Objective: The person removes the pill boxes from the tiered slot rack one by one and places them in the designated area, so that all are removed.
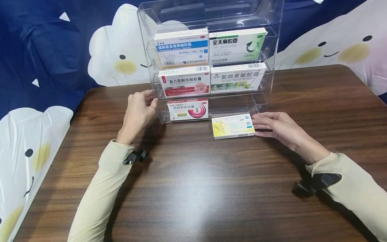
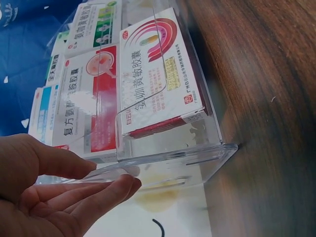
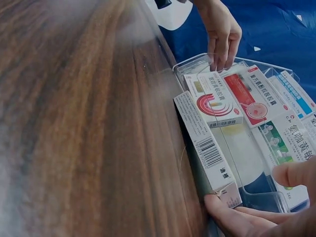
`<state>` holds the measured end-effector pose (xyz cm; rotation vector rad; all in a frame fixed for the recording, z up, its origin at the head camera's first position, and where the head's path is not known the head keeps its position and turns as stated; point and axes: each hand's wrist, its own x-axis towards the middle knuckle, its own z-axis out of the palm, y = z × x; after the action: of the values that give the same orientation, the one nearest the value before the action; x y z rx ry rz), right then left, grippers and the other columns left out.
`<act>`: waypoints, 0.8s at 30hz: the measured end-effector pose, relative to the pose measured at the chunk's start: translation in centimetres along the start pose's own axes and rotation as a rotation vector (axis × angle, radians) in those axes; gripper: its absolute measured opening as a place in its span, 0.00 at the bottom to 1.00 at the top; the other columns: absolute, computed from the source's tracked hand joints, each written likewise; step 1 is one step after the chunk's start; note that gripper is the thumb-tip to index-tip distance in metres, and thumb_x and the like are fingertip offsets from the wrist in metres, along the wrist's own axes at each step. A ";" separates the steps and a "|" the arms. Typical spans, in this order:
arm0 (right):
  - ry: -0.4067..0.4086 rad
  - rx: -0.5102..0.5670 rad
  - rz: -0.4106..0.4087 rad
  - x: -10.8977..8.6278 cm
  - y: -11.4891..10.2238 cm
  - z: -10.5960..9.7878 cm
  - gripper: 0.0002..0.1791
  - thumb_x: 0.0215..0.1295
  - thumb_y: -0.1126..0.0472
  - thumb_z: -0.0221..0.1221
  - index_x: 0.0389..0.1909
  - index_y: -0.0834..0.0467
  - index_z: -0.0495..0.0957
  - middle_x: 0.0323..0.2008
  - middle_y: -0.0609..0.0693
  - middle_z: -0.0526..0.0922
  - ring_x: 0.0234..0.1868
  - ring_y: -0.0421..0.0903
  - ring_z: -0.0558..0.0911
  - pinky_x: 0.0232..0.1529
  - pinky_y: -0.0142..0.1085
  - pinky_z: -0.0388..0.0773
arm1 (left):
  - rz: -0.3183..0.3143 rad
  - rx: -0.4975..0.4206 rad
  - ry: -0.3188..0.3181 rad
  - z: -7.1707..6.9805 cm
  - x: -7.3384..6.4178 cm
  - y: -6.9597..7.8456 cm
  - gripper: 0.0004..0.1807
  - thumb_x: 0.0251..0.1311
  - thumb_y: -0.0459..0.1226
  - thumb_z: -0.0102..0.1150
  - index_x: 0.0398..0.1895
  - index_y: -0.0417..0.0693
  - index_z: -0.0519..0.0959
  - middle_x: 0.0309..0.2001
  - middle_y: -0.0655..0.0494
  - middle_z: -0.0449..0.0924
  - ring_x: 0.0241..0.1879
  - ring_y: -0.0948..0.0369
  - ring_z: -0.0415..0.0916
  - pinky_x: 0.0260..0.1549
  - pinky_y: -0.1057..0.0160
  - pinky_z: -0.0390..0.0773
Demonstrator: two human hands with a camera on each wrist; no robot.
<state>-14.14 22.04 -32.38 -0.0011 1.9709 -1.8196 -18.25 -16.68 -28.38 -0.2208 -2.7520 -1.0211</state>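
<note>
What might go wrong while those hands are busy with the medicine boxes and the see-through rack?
1. The right hand holds the yellow and white box at just one end, so it might slip and drop.
2. That box is right by the front of the clear rack, so it could bump the rack or the pink-ringed box in the bottom tier.
3. The left hand pinches the rack's side; a hard tug might tip it and make boxes slide.
</note>
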 end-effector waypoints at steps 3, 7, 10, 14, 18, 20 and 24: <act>0.016 -0.050 -0.023 -0.2 0.0 0.2 0.29 0.75 0.61 0.47 0.66 0.78 0.55 0.47 0.44 0.77 0.46 0.34 0.81 0.50 0.33 0.79 | 0.002 -0.001 0.002 0.0 0.0 -0.1 0.18 0.62 0.29 0.53 0.53 0.27 0.76 0.45 0.35 0.81 0.49 0.48 0.80 0.52 0.53 0.77; 0.039 -0.140 -0.066 -0.5 0.0 0.7 0.30 0.71 0.62 0.53 0.66 0.77 0.56 0.54 0.60 0.76 0.45 0.32 0.80 0.50 0.31 0.79 | 0.003 0.003 0.001 0.0 0.1 -0.1 0.18 0.62 0.29 0.53 0.53 0.26 0.76 0.45 0.34 0.81 0.50 0.48 0.80 0.53 0.54 0.77; 0.074 -0.326 -0.136 -0.8 0.1 1.1 0.31 0.66 0.63 0.59 0.65 0.72 0.62 0.57 0.67 0.75 0.47 0.36 0.81 0.47 0.26 0.78 | 0.006 0.003 0.004 0.0 0.1 -0.1 0.18 0.62 0.29 0.53 0.53 0.26 0.76 0.45 0.34 0.81 0.50 0.48 0.80 0.53 0.53 0.77; 0.168 -0.666 -0.315 -1.0 0.3 1.6 0.25 0.56 0.64 0.68 0.56 0.64 0.76 0.52 0.62 0.81 0.51 0.50 0.82 0.47 0.27 0.75 | 0.007 -0.009 0.001 0.1 0.1 0.0 0.18 0.62 0.29 0.53 0.53 0.26 0.76 0.45 0.34 0.81 0.49 0.48 0.80 0.52 0.53 0.77; 0.178 -0.922 -0.575 -0.9 0.6 2.2 0.19 0.46 0.69 0.72 0.43 0.62 0.83 0.47 0.61 0.82 0.50 0.59 0.81 0.50 0.46 0.78 | 0.007 -0.011 -0.001 0.1 0.1 0.1 0.18 0.62 0.29 0.53 0.53 0.26 0.76 0.45 0.34 0.81 0.49 0.48 0.80 0.52 0.53 0.78; 0.129 -1.024 -0.680 -0.7 0.6 2.4 0.18 0.44 0.70 0.73 0.40 0.62 0.84 0.47 0.61 0.82 0.50 0.60 0.80 0.49 0.52 0.78 | 0.006 -0.009 0.004 0.1 0.1 0.0 0.18 0.62 0.29 0.53 0.53 0.26 0.76 0.45 0.34 0.81 0.49 0.49 0.81 0.51 0.54 0.78; 0.043 -1.148 -0.803 -0.2 0.5 2.7 0.18 0.43 0.73 0.72 0.38 0.62 0.84 0.44 0.60 0.83 0.46 0.58 0.82 0.44 0.52 0.79 | 0.009 -0.009 0.010 0.1 0.0 0.0 0.18 0.62 0.29 0.53 0.53 0.27 0.77 0.45 0.35 0.82 0.49 0.49 0.81 0.50 0.54 0.78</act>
<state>-12.89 19.65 -32.87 -1.2353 2.9902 -0.7020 -18.23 -16.58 -28.43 -0.2290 -2.7355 -1.0297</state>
